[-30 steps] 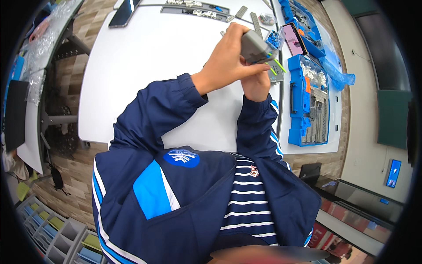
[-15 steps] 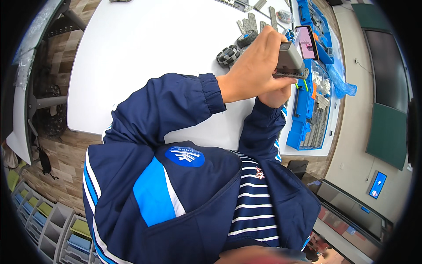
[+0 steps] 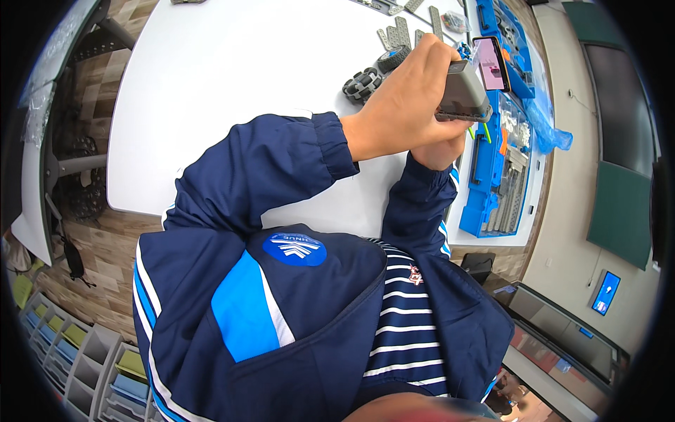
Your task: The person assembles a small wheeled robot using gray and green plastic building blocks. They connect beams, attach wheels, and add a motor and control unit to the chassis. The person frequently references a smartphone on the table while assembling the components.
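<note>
My left hand (image 3: 404, 102) wraps round a dark grey box-shaped block (image 3: 463, 93), its fingers bent over the top and its thumb along the lower edge. A thin perforated strip lies along the block's underside. Beneath the block, my right hand (image 3: 439, 153) is closed against it; its fingertips are mostly hidden by the left hand. Bright green thin pieces (image 3: 487, 132) show just beyond the right hand. Left of my left hand are a grey-and-black omni wheel (image 3: 363, 86) and a black tyred wheel (image 3: 394, 59). Whether they join the block is hidden.
A phone (image 3: 491, 65) with a lit pink screen stands beyond my hands. Blue parts boxes (image 3: 485, 176) line the table's right side, with a blue plastic bag (image 3: 552, 133) beside them. Grey perforated plates (image 3: 402, 32) lie at the back of the white table (image 3: 232, 63).
The block has tilted slightly, and both hands have shifted a little left. Both keep their grip, and the phone's screen picture differs.
</note>
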{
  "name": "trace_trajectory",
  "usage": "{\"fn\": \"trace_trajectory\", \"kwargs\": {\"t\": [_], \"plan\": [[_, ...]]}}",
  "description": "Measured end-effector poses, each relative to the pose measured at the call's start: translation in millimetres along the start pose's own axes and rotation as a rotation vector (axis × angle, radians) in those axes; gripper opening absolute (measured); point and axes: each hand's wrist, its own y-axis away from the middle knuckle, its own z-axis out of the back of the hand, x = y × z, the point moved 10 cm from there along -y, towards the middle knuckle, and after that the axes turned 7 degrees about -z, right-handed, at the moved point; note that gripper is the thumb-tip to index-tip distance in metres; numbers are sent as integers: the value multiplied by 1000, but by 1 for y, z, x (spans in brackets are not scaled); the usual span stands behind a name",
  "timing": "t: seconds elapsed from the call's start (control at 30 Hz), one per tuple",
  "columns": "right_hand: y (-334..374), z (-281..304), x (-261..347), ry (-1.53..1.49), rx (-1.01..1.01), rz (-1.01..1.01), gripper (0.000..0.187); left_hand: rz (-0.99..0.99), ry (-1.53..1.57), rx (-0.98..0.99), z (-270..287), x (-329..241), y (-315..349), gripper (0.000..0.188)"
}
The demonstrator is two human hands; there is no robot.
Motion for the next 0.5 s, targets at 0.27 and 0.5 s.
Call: {"fn": "trace_trajectory", "kwargs": {"t": [0.27, 0.5], "plan": [[-2, -13, -5, 73, 1, 2, 53, 9, 27, 5, 0, 5, 1, 74], [-5, -14, -12, 223, -143, -58, 54, 14, 32, 49, 3, 15, -5, 78]]}}
